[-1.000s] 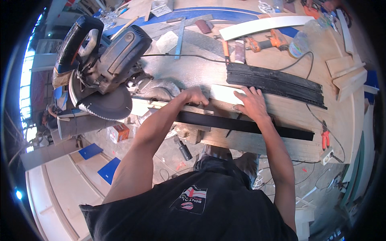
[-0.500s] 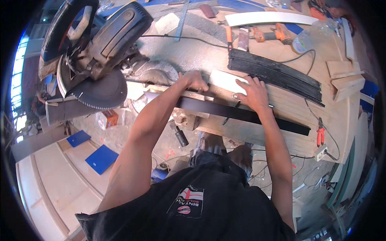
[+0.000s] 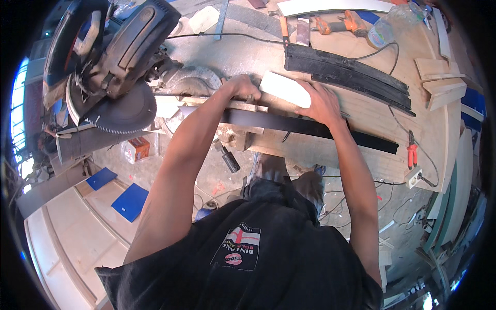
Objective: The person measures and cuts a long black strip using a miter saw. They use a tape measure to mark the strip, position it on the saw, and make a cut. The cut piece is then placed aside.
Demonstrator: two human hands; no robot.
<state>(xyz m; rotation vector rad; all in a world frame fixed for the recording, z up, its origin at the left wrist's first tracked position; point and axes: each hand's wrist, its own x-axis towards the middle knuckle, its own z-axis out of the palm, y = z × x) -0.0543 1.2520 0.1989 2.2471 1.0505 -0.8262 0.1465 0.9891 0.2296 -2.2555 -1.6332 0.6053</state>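
A smooth face was shown by the white piece [image 3: 284, 89], dull metal by the saw blade [image 3: 126, 111], pale wood by the tabletop [image 3: 439, 129].

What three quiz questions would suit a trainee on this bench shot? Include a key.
1. Which hand is on the right end of the white piece?
2. Besides dark grey or black, what colour is the power drill? (a) green (b) orange (c) yellow
3. True or false: the red-handled pliers lie to the right of the toothed saw blade.

Key: 1. The right hand. 2. b. 3. True.
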